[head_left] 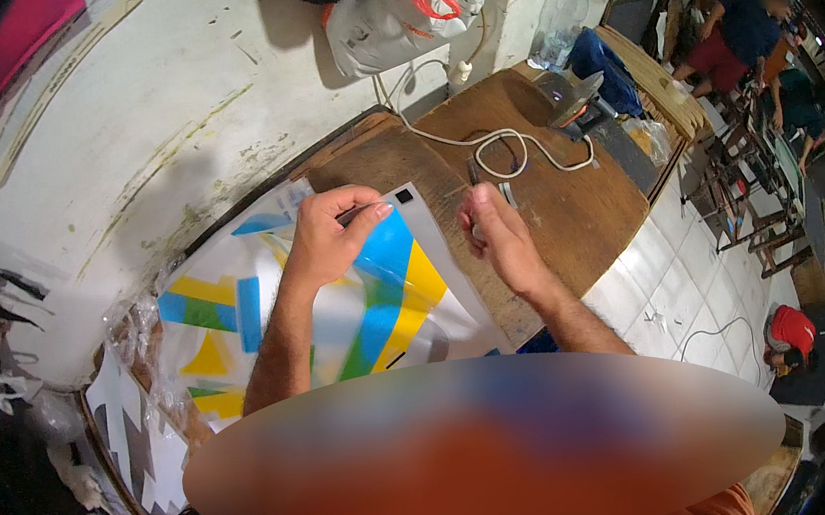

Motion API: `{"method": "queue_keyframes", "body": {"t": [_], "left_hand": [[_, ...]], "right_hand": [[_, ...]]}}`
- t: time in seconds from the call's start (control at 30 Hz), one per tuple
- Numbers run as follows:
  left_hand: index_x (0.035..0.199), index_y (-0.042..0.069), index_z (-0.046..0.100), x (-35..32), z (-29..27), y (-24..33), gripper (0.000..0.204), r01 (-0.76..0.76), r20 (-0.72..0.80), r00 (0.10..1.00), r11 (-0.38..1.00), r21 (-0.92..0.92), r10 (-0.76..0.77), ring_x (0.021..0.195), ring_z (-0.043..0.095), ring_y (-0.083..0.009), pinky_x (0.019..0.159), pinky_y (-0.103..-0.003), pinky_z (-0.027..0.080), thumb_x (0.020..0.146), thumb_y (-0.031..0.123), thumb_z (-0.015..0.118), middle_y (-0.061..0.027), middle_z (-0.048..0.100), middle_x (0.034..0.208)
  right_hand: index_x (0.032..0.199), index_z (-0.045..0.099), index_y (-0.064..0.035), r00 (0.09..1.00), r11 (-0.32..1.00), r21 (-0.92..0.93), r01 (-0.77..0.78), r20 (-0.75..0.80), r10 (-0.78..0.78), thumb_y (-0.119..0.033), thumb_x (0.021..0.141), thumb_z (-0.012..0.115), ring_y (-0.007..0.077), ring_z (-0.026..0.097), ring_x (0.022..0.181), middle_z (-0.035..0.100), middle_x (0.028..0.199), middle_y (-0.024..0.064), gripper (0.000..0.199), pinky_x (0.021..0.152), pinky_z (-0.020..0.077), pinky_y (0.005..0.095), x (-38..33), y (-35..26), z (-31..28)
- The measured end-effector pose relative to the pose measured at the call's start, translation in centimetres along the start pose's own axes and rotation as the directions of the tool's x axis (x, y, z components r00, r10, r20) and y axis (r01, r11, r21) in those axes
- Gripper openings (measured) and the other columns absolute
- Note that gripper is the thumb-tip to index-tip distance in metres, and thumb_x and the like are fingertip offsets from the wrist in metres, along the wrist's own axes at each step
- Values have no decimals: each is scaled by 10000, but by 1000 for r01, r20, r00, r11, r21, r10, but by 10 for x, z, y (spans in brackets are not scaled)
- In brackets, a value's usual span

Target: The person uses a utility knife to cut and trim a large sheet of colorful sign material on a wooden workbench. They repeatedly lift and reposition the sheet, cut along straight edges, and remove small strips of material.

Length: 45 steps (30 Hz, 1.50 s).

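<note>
Over the upper part of a printed sheet (431, 278) with blue, yellow and green bands, my left hand (328, 234) is closed in a pinch. A small dark piece shows between its thumb and fingers, too little of it to name. My right hand (503, 238) is to the right of the sheet, above the brown wooden table (423, 164). Its fingers are closed round a slim dark stick-like tool (473, 171) that points away from me; its exact kind cannot be made out. The sheet lies flat, with a black square in its far corner.
More coloured sheets (199, 310) and clear plastic film lie to the left. A white cable (520, 136) loops across the table near a power tool (572, 100). Plastic bottles (568, 10) stand by the wall. Bags (389, 34) hang above. Other people (746, 31) are farther right.
</note>
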State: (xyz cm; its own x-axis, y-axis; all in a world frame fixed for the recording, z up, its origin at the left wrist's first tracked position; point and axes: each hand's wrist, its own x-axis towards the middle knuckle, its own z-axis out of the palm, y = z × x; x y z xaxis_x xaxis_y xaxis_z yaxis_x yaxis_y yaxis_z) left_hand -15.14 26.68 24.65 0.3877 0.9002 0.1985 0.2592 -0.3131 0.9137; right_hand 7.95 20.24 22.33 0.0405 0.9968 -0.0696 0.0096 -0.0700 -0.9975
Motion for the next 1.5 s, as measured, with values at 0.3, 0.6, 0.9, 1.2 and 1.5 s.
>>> {"method": "queue_keyframes", "body": {"t": [0.3, 0.6, 0.9, 1.2, 1.5], "left_hand": [[892, -37, 687, -24, 0, 11, 129, -105, 29, 994, 994, -22, 105, 711, 563, -51, 647, -240, 481, 852, 85, 705, -42, 681, 759], [902, -47, 688, -28, 8, 16, 124, -78, 83, 993, 995, -68, 83, 761, 586, -64, 688, -246, 495, 859, 69, 697, -42, 683, 803], [891, -44, 690, -24, 9, 15, 125, -91, 46, 994, 990, -112, 96, 702, 569, -49, 620, -232, 475, 857, 76, 698, -32, 676, 749], [896, -39, 690, -19, 10, 5, 93, -1, 71, 997, 987, -162, 13, 710, 593, -53, 626, -212, 479, 865, 48, 689, -22, 683, 792], [920, -45, 686, -19, 9, -5, 109, 53, 98, 995, 978, -202, -34, 713, 607, -60, 629, -212, 487, 862, 47, 694, -33, 688, 805]], "right_hand": [[1048, 706, -23, 894, 842, -449, 299, 441, -82, -391, 966, 562, 181, 590, 721, 688, 819, 146, 404, 692, 491, 346, -12, -45, -44], [975, 730, -20, 887, 790, -537, 296, 462, -18, -361, 934, 622, 147, 563, 671, 664, 697, 124, 360, 626, 467, 337, -4, -56, -35], [904, 719, -15, 932, 934, -307, 182, 356, -65, -343, 952, 614, 89, 478, 636, 586, 649, 14, 348, 590, 408, 283, -12, -31, -24], [725, 640, -90, 938, 990, -3, -139, 320, 133, -367, 965, 594, 50, 294, 507, 428, 580, -63, 369, 459, 201, 252, -14, -8, -8], [733, 643, -79, 908, 988, 34, -153, 399, 127, -377, 980, 561, 48, 360, 507, 470, 579, -53, 396, 461, 270, 236, -1, 5, -7]]}}
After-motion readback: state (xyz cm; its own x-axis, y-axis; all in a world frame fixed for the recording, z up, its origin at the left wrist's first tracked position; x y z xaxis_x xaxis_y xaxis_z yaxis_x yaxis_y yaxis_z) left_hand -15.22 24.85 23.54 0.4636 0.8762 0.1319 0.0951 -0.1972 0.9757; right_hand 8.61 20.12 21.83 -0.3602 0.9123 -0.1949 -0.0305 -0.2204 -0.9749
